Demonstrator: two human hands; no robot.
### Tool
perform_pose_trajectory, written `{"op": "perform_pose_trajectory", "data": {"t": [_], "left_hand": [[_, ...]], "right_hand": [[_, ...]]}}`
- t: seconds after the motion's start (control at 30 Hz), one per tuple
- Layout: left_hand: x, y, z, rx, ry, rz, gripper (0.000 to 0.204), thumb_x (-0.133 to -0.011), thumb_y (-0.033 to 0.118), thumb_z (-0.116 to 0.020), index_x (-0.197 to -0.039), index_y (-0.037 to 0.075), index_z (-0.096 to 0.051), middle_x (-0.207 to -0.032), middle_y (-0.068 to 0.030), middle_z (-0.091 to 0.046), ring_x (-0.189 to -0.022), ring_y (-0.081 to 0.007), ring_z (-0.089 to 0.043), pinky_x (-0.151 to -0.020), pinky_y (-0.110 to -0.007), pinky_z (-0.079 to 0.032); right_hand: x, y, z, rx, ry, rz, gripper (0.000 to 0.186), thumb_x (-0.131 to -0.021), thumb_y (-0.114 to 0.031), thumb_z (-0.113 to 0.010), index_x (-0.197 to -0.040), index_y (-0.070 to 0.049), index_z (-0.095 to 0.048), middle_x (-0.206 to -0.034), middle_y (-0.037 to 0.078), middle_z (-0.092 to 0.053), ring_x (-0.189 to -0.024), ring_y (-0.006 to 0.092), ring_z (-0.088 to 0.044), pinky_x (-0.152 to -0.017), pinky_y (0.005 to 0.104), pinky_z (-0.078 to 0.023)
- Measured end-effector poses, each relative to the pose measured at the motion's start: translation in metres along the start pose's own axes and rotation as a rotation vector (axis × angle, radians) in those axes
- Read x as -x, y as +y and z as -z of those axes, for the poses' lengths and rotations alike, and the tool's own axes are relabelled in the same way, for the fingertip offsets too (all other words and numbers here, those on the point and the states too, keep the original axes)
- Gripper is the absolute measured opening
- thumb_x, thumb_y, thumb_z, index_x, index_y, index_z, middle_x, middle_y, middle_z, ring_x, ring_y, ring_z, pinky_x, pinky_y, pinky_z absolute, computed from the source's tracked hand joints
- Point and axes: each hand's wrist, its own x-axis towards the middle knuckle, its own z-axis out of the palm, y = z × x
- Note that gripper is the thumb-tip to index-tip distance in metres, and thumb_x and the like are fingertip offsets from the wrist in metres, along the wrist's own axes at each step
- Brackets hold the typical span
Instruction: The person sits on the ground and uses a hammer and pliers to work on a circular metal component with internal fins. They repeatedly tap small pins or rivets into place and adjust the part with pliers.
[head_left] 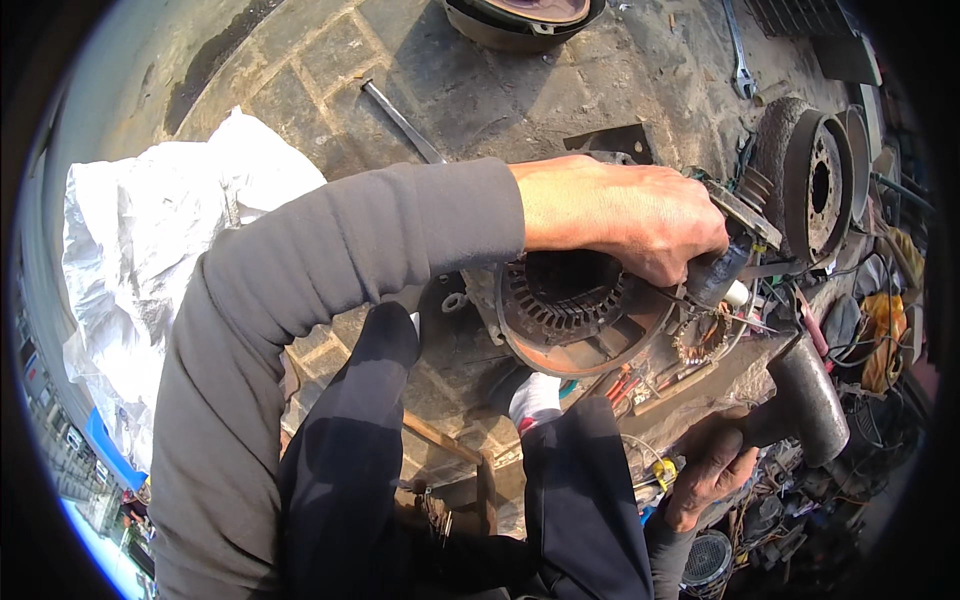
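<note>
My left hand (640,215), its grey-sleeved arm bent across from the left, is closed with the fingers curled downward above a round, rusty metal housing. What its fingers grip is hidden; a dark cylindrical piece (714,276) shows just beside them, and a thin metal rod runs out below it. The rusty housing (585,352) has a ring of slots around a dark central opening and stands on the ground before my knees. My right hand (710,470) is wrapped round the handle of a hammer with a thick, cylindrical steel head (808,398), raised at the lower right.
Right of the housing lie a drum-shaped metal part (818,185) and a heap of wires and scrap (800,520). A white sack (150,250) bulges at the left. A metal bar (400,122), an adjustable wrench (742,75) and a round pan (520,30) lie farther off on the paving.
</note>
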Motion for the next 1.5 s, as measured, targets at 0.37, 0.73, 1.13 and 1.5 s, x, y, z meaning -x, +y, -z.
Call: {"op": "perform_pose_trajectory", "data": {"t": [0.37, 0.73, 1.13, 1.5], "left_hand": [[0.011, -0.029, -0.006, -0.379, 0.071, -0.018, 0.031, -0.109, 0.035, -0.063, -0.101, 0.009, -0.078, -0.088, -0.0140, -0.079, -0.101, -0.0349, -0.080, -0.118, -0.070, -0.042], [0.032, -0.017, -0.008, -0.369, 0.081, -0.026, 0.023, -0.107, 0.028, -0.064, -0.100, 0.009, -0.076, -0.085, -0.0107, -0.076, -0.104, -0.0300, -0.079, -0.122, -0.071, -0.038], [0.038, -0.020, -0.010, -0.389, 0.149, -0.069, 0.021, -0.104, 0.028, -0.065, -0.100, 0.010, -0.075, -0.083, -0.0089, -0.075, -0.100, -0.0298, -0.078, -0.121, -0.068, -0.041], [0.041, -0.016, -0.012, -0.404, 0.170, -0.075, 0.021, -0.104, 0.029, -0.067, -0.098, 0.010, -0.074, -0.085, -0.0082, -0.075, -0.104, -0.0284, -0.078, -0.121, -0.066, -0.041]], "right_hand": [[0.004, -0.005, 0.004, -0.061, 0.117, 0.112, 0.044, -0.118, -0.039, -0.059, -0.106, 0.003, -0.057, -0.073, 0.006, -0.051, -0.055, 0.0106, -0.044, -0.050, 0.0266, -0.036], [0.001, -0.014, 0.004, 0.069, 0.041, 0.024, 0.040, -0.116, -0.037, -0.061, -0.112, 0.003, -0.062, -0.074, 0.006, -0.061, -0.058, 0.0100, -0.050, -0.052, 0.0254, -0.036], [0.006, -0.017, 0.002, -0.035, -0.035, 0.010, 0.041, -0.114, -0.041, -0.065, -0.111, 0.000, -0.063, -0.076, 0.003, -0.055, -0.061, 0.0093, -0.046, -0.055, 0.0262, -0.035], [0.005, -0.008, 0.010, 0.379, -0.246, -0.198, 0.024, -0.111, -0.020, -0.066, -0.108, 0.004, -0.067, -0.073, 0.005, -0.063, -0.059, 0.0112, -0.054, -0.057, 0.0269, -0.042]]}}
